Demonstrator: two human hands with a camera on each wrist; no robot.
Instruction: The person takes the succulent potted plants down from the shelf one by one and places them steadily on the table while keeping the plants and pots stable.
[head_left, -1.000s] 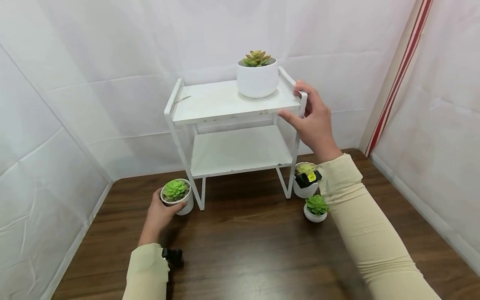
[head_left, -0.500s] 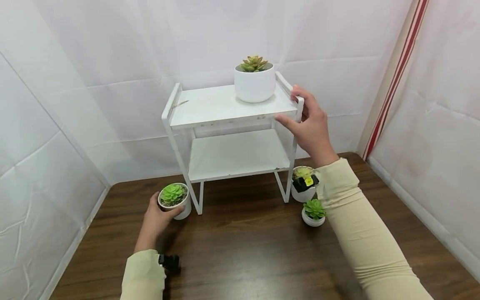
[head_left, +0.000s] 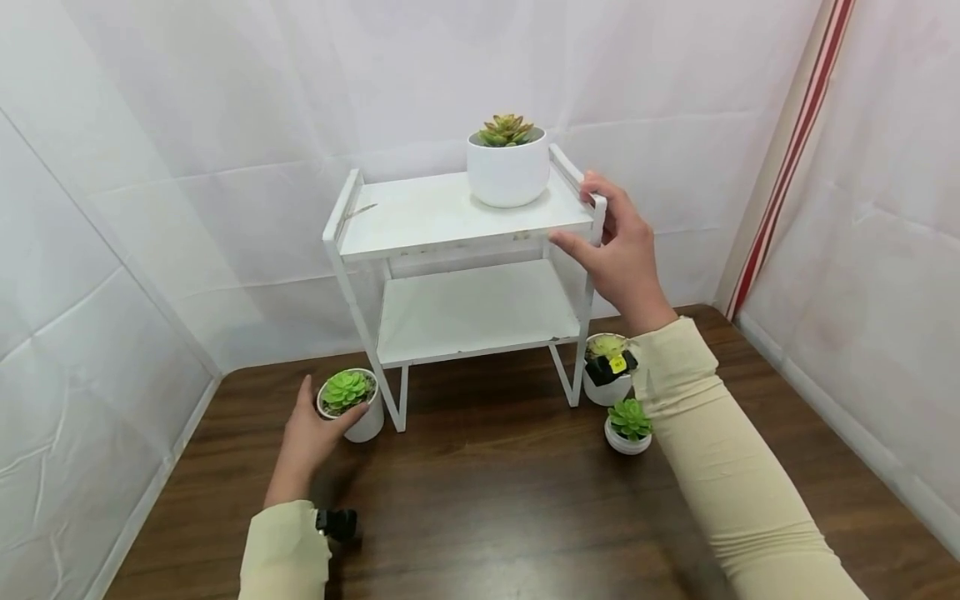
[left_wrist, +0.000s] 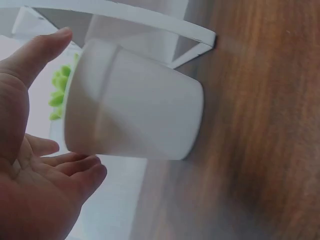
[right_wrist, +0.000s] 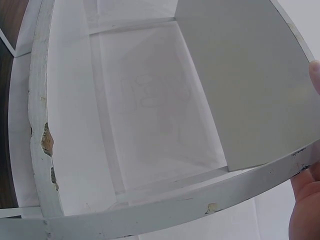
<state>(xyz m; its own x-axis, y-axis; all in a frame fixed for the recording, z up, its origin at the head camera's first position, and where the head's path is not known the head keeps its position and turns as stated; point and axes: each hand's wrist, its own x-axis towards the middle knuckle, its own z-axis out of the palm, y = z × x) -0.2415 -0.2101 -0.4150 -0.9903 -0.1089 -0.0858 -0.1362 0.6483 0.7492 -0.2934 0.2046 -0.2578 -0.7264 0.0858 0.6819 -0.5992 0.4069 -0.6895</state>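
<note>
In the head view a white pot with a bright green succulent stands on the table by the left front leg of a white two-tier shelf. My left hand is spread around that pot near its rim. The left wrist view shows the thumb straight and the fingertips close to the pot wall. My right hand grips the shelf's right front corner, fingers over the side rail and thumb toward the top board's front edge. A larger white pot with a reddish-green succulent sits on the top board.
Right of the shelf stand a white pot with a pale succulent, partly behind the wrist camera, and a small white pot with a green one. White fabric walls surround the brown wooden table.
My left fingers have loosened from the potted succulent and spread apart, while the pot stays by the shelf leg. The right hand keeps its grip. The head view has shifted slightly.
</note>
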